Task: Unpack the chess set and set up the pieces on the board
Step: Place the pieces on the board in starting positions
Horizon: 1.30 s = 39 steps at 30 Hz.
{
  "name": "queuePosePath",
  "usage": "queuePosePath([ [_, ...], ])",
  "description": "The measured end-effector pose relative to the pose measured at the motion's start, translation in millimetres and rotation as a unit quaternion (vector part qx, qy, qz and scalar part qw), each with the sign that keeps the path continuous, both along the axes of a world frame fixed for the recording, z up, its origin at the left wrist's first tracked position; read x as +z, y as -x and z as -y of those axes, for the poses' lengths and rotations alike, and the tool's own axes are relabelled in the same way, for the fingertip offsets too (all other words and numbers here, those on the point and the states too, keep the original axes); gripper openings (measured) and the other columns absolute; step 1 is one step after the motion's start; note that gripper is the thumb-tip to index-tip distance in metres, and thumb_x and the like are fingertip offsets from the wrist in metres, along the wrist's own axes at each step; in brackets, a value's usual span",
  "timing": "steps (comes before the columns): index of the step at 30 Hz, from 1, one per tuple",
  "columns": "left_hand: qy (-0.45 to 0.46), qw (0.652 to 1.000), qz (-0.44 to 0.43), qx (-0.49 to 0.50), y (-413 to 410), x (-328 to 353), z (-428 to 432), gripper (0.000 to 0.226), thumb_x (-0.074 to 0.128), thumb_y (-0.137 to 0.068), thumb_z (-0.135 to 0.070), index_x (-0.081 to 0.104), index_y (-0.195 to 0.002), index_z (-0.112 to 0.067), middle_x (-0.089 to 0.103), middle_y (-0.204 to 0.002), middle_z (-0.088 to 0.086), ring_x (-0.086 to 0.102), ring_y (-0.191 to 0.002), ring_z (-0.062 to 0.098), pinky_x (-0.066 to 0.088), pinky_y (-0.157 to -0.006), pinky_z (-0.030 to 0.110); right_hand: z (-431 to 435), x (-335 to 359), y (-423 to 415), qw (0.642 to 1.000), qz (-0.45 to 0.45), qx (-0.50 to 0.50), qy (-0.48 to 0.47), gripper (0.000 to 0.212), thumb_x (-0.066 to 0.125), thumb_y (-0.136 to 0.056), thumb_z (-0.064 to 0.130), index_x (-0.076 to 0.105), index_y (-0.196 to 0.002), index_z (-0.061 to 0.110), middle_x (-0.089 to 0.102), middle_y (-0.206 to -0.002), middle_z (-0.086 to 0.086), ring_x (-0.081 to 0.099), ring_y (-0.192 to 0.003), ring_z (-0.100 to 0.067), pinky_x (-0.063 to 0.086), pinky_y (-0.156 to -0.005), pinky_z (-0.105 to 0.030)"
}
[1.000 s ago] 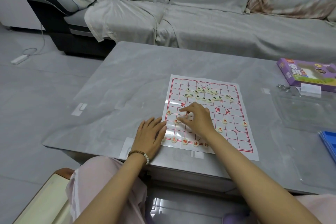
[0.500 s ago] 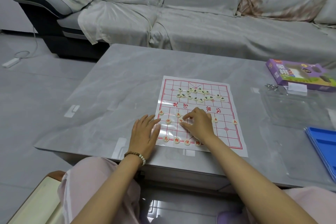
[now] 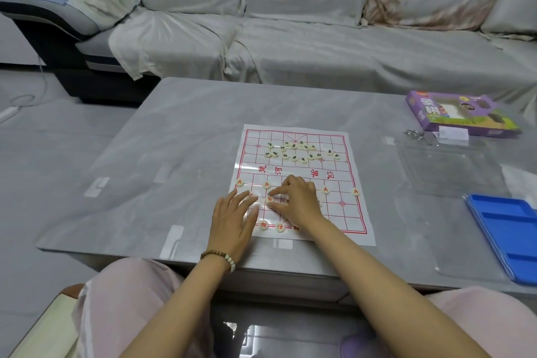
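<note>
A paper chess board (image 3: 299, 171) with a red grid lies on the grey table. Several round cream pieces with black characters (image 3: 293, 151) sit bunched on its far half. Red-character pieces stand on the near half, among them two along the near row (image 3: 271, 225). My right hand (image 3: 296, 202) rests on the near half, thumb and forefinger pinching a red piece (image 3: 269, 199). My left hand (image 3: 234, 219), with a bead bracelet, lies flat with straight fingers on the board's near left corner.
A purple chess box (image 3: 459, 116) lies at the table's far right, with a clear plastic tray (image 3: 447, 166) in front of it and a blue tray (image 3: 511, 237) at the right edge. A covered grey sofa (image 3: 290, 46) stands behind the table.
My right hand has drawn back toward me from the river line and now pinches a red piece lower on the board. The left hand stays flat on the corner. The camera view shifted.
</note>
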<state>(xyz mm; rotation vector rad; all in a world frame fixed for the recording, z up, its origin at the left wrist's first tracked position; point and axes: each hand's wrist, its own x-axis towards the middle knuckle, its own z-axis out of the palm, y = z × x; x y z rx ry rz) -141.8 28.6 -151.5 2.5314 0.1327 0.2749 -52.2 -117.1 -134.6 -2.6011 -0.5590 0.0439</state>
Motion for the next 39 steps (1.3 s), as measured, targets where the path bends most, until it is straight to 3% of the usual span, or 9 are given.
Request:
queuePosePath([
  [4, 0.002, 1.0, 0.007, -0.004, 3, 4, 2, 0.098, -0.015, -0.073, -0.077, 0.047, -0.132, -0.029, 0.038, -0.145, -0.007, 0.02, -0.14, 0.012, -0.003, -0.113, 0.026, 4, 1, -1, 1.0, 0.006, -0.003, -0.012, 0.026, 0.065, -0.083, 0.043, 0.07, -0.105, 0.029, 0.054, -0.101, 0.005, 0.046, -0.103, -0.013, 0.024, -0.09, -0.028],
  [7, 0.006, 0.999, 0.014, -0.036, 0, 7, 19, 0.095, -0.013, -0.074, -0.077, 0.045, -0.133, -0.03, 0.036, -0.146, -0.008, 0.018, -0.141, 0.012, -0.003, -0.115, 0.027, 30, 5, 3, 0.996, 0.016, -0.035, -0.08, 0.023, 0.069, -0.08, 0.041, 0.071, -0.099, 0.027, 0.052, -0.097, 0.009, 0.044, -0.097, -0.008, 0.024, -0.089, -0.024],
  [13, -0.053, 0.988, 0.017, -0.147, -3, -4, 76, 0.061, 0.014, -0.09, -0.059, 0.042, -0.135, -0.03, 0.036, -0.146, -0.008, 0.019, -0.141, 0.013, -0.001, -0.118, 0.032, 129, 1, 24, 0.98, 0.004, -0.123, -0.154, 0.015, 0.075, -0.077, 0.033, 0.067, -0.089, 0.03, 0.056, -0.096, 0.012, 0.052, -0.093, -0.006, 0.04, -0.088, -0.027],
  [17, -0.091, 0.97, 0.02, -0.226, -2, -13, 115, 0.053, 0.018, -0.096, -0.053, 0.048, -0.131, -0.028, 0.045, -0.14, -0.005, 0.027, -0.137, 0.017, -0.005, -0.116, 0.029, 170, -5, 39, 0.972, -0.017, -0.159, -0.17, 0.014, 0.076, -0.077, 0.027, 0.068, -0.089, 0.025, 0.057, -0.092, 0.009, 0.055, -0.083, -0.002, 0.039, -0.072, -0.006],
  [19, -0.123, 0.962, 0.016, -0.244, -3, -17, 125, 0.051, 0.018, -0.096, -0.051, 0.049, -0.131, -0.028, 0.048, -0.139, -0.005, 0.028, -0.136, 0.018, -0.002, -0.116, 0.033, 180, -13, 45, 0.975, -0.032, -0.151, -0.159, 0.015, 0.077, -0.076, 0.026, 0.068, -0.088, 0.024, 0.057, -0.09, 0.012, 0.055, -0.083, 0.002, 0.039, -0.072, -0.006],
  [22, -0.144, 0.96, 0.017, -0.24, -4, -20, 128, 0.051, 0.02, -0.096, -0.051, 0.05, -0.131, -0.029, 0.048, -0.138, -0.004, 0.031, -0.137, 0.021, 0.0, -0.115, 0.037, 188, -24, 49, 0.98, -0.033, -0.126, -0.15, 0.019, 0.079, -0.074, 0.026, 0.068, -0.089, 0.027, 0.057, -0.091, 0.013, 0.057, -0.087, 0.0, 0.041, -0.077, -0.012],
  [29, -0.152, 0.961, 0.012, -0.23, -1, -16, 129, 0.066, 0.004, -0.09, -0.06, 0.036, -0.14, -0.033, 0.03, -0.15, -0.008, 0.007, -0.144, 0.015, -0.022, -0.111, 0.028, 193, -28, 47, 0.978, -0.054, -0.109, -0.166, 0.025, 0.076, -0.077, 0.027, 0.071, -0.102, 0.026, 0.054, -0.092, 0.012, 0.056, -0.088, -0.003, 0.042, -0.08, -0.014],
  [35, -0.165, 0.96, 0.002, -0.226, -3, -17, 129, 0.06, 0.008, -0.09, -0.057, 0.03, -0.142, -0.036, 0.024, -0.152, -0.011, 0.001, -0.144, 0.012, -0.023, -0.111, 0.028, 193, -29, 47, 0.975, -0.057, -0.115, -0.182, 0.022, 0.075, -0.078, 0.026, 0.071, -0.1, 0.024, 0.054, -0.091, 0.011, 0.056, -0.088, -0.003, 0.04, -0.077, -0.006],
  [39, -0.156, 0.96, 0.009, -0.231, -3, -18, 128, 0.058, 0.011, -0.091, -0.056, 0.034, -0.14, -0.035, 0.028, -0.15, -0.011, 0.006, -0.144, 0.012, -0.018, -0.113, 0.029, 193, -26, 48, 0.976, -0.066, -0.116, -0.172, 0.026, 0.074, -0.079, 0.027, 0.07, -0.104, 0.024, 0.053, -0.094, 0.012, 0.055, -0.089, -0.004, 0.041, -0.077, -0.009],
])
